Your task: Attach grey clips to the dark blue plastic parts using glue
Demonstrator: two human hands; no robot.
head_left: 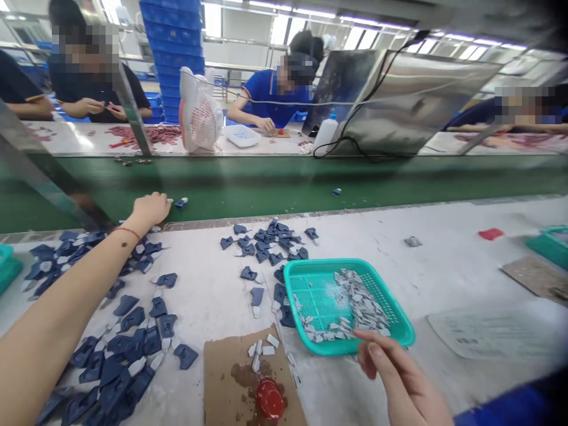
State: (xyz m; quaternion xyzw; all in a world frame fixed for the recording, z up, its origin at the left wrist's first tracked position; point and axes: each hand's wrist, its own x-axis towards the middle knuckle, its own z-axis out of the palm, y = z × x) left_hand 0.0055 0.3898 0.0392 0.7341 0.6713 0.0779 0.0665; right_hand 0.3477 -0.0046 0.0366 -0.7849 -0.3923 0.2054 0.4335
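Note:
My left hand (152, 210) reaches over the near edge of the green conveyor belt (266, 192), its fingers curled and partly hidden. Just right of its fingertips a navy piece with a pale tip (181, 203) lies on the belt. At the turquoise basket (295, 319) my right hand (399, 370) hovers by the front rim, index finger stretched out, nothing visible in it. Small grey-white pieces (366, 302) fill the basket's right side. Left of it, a cardboard sheet (222, 378) bears a red round lid-like dish (270, 398) and several white pieces (268, 350).
Navy pieces are heaped at the left (128, 349) and grouped behind the basket (270, 239). Another navy piece (336, 192) sits farther along the belt. A translucent lid (483, 331) is at the right. Across the belt, co-workers (279, 89) work near a white fan (199, 112).

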